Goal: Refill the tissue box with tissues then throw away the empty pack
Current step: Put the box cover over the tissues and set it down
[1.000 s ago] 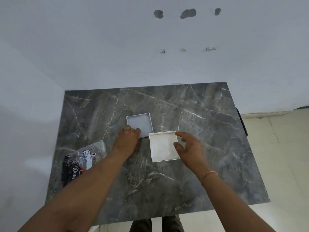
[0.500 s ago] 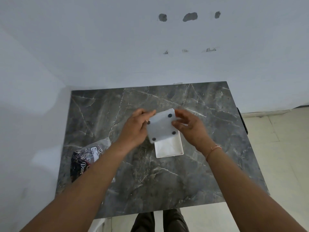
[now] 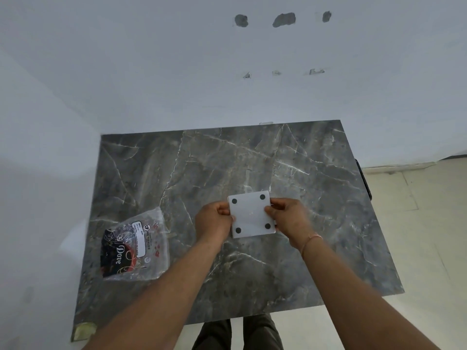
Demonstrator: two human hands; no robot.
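Note:
The white square tissue box (image 3: pixel 251 214) lies bottom up at the middle of the grey marble table (image 3: pixel 316 188), its base panel with black round feet at the corners facing me. My left hand (image 3: pixel 214 221) grips its left edge and my right hand (image 3: pixel 288 219) grips its right edge. The tissues inside are hidden under the base panel. The clear plastic tissue pack (image 3: pixel 135 246), printed black and red, lies flat and crumpled on the table to the left, apart from both hands.
The table stands in a corner, with white walls behind it and on its left. Tiled floor runs along its right side and in front. My legs (image 3: pixel 237 332) show below the near table edge.
Both hands picked up the base panel, turned it feet up and brought it down onto the tissue-filled box body. The box body no longer shows beneath it.

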